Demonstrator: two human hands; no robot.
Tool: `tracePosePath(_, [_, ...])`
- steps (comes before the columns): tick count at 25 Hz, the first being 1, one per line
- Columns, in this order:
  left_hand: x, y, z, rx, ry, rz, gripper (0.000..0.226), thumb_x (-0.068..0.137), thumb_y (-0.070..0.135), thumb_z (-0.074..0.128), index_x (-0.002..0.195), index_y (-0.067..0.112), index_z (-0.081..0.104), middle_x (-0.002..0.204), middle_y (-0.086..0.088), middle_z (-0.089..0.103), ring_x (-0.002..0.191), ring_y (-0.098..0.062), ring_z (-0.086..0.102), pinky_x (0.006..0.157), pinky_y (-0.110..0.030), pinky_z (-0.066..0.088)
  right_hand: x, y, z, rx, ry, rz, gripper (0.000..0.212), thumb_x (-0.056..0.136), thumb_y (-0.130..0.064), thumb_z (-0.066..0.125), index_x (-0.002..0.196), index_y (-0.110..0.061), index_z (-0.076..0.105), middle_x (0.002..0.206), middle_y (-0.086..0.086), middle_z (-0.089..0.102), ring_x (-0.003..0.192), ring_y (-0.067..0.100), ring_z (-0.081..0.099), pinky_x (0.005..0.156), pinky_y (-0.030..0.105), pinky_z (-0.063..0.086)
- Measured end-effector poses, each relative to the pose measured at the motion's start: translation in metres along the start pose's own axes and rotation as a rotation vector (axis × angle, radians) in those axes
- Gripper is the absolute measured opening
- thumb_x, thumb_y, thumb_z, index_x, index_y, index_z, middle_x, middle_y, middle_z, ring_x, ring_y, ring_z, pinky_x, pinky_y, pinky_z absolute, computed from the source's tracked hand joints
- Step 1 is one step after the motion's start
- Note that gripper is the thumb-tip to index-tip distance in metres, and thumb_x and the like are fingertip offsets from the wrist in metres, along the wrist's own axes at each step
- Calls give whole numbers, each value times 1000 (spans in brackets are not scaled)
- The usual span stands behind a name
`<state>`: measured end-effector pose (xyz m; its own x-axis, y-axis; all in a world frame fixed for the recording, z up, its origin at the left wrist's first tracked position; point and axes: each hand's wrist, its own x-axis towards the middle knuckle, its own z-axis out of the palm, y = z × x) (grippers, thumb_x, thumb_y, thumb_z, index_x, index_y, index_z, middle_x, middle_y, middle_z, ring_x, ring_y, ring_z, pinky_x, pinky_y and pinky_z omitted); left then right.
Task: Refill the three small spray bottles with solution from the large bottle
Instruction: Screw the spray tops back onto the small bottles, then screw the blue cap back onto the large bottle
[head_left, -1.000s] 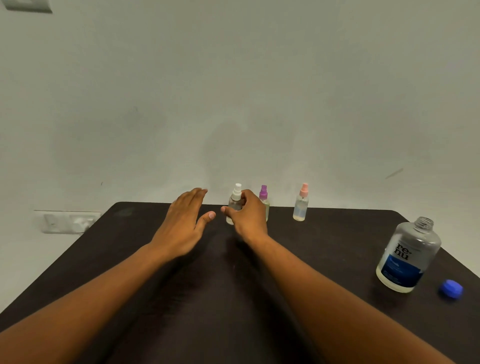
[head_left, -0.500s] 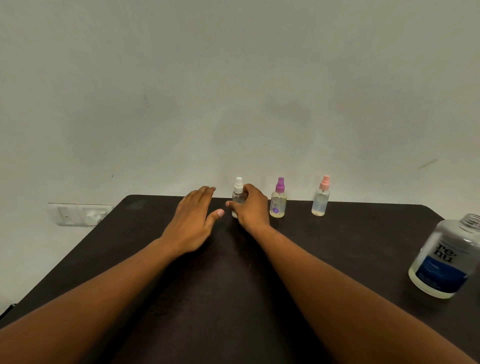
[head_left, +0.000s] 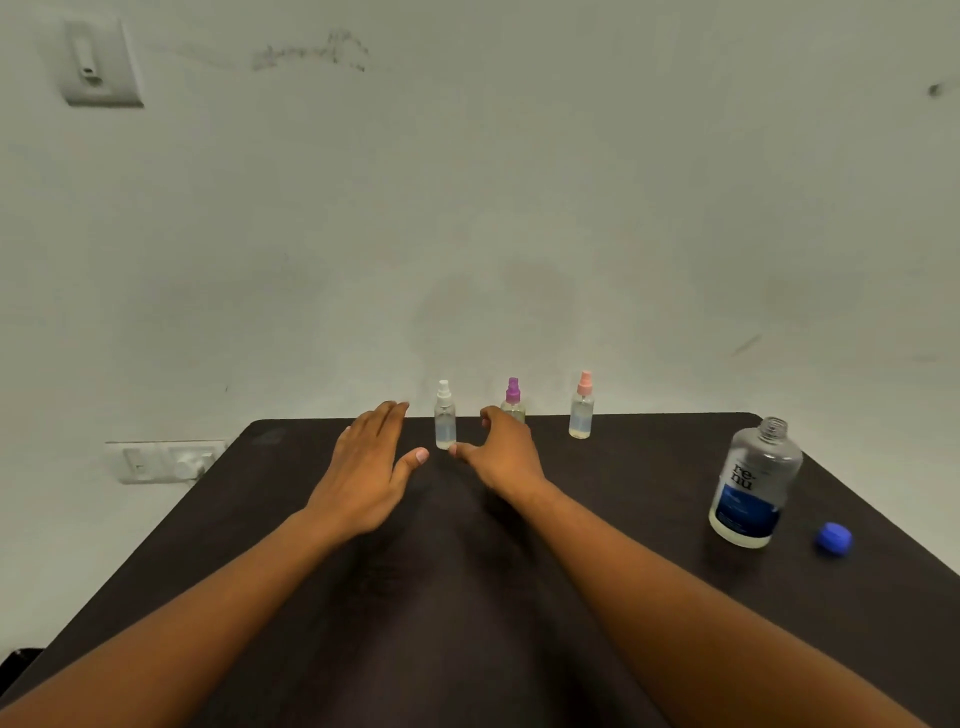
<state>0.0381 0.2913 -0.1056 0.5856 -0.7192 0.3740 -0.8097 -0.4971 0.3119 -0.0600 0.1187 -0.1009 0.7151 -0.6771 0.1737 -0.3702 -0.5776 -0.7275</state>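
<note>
On the desk, both grips are being held released: the left grip flat, the right grip loosely curved. Between them the white-capped spray bottle is being left ungrasped; a careless nudge may topple it backward.

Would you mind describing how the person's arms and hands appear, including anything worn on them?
Both forearms are bare as far as the frame shows: no sleeves, watch or bracelets. The left hand and right hand wear no gloves and no visible rings. The fingernails look short and unpainted.
</note>
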Motion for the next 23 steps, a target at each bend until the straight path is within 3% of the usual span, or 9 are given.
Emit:
tracePosePath(12, [-84,100,-43,-56,31,125,73,104,54,37,164,21,11,171,-2,14,158,-19,10,128,-46,12,-182,1,-108,-154,102,-228,79,90,-48,71,155,-20,35,154,-1,44,145,18,38,116,34,35])
tracePosePath(16, [-100,137,-43,-84,23,178,72,104,53,38,163,21,11,171,-2,14,158,-19,9,128,-45,12,-216,17,-140,-227,151,-242,88,92,-53,67,160,-20,24,165,-1,28,153,17,23,122,34,26])
tracePosePath(23, [-97,188,-31,-145,19,284,72,104,54,39,162,22,13,170,-1,17,158,-20,13,127,-47,17,-236,61,-192,-286,241,-202,88,93,-55,63,162,-25,18,169,-3,19,156,15,17,124,36,22])
